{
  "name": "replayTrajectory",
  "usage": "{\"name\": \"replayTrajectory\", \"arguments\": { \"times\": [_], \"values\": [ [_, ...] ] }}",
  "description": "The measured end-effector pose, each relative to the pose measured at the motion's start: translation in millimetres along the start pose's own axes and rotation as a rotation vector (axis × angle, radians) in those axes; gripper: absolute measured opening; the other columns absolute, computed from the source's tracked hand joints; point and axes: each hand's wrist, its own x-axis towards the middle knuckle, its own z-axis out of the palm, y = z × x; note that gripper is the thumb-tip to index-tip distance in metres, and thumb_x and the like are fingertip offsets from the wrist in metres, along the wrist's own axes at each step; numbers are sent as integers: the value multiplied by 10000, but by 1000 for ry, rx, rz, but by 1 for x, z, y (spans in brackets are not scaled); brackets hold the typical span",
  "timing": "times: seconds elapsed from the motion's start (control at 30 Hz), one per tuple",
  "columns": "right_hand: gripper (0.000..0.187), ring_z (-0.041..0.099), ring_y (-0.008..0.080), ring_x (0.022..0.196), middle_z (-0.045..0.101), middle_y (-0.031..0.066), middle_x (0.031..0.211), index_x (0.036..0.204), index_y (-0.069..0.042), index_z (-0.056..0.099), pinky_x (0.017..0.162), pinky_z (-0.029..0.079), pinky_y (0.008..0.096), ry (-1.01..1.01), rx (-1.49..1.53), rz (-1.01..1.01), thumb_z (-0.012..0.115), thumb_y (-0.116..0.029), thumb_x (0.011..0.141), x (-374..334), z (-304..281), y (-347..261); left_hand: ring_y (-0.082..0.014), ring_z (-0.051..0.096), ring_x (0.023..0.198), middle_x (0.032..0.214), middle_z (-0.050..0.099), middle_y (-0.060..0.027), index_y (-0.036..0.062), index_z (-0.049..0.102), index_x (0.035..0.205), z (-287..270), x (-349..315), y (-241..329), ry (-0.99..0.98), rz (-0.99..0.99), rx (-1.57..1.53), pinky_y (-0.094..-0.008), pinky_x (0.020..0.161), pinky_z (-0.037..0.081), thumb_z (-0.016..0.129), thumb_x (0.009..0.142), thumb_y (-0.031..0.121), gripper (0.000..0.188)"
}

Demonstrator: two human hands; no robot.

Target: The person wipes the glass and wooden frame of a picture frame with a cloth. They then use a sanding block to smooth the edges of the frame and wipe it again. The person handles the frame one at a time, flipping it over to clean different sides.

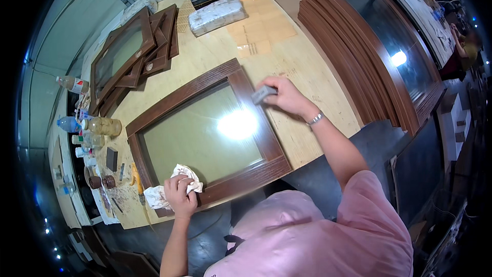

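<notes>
Fingers (271, 91) pinch block (263, 94), arm outstretched.

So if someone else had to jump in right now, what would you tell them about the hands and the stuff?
Left hand: pressing a crumpled white rag onto the near left corner of the brown wooden frame.
Right hand: holding a small grey block against the frame's far right corner.
The frame, with its glass pane, lies flat on the plywood bench.
More frames are stacked at the far left and the right; bottles stand at the bench's left edge.
How much of the frame is already rubbed or wiped can't be told.
</notes>
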Motion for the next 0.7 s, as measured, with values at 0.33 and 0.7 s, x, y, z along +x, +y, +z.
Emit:
{"name": "replayTrajectory", "arguments": {
  "times": [0.33,0.7],
  "values": [
    [346,643,189,937,676,91,993,1060,-15,671,838,496,290,-186,-149,108,689,71,725,-184,10,-20,-321,541,920,964,611,-115,55,640,862,-2,-5,3,-27,-78,-30,-406,840,448,527,654,7,242],
    [430,504,314,1297,591,128,1325,1136,-51,615,1099,385,453,68,-584,-295,755,-223,767,-204,115,4,-334,528,1163,1256,597,-93,122,671,1140,69,150,119,-285,521,-413,-464,1026,408,583,691,-10,477]
  ]
}}
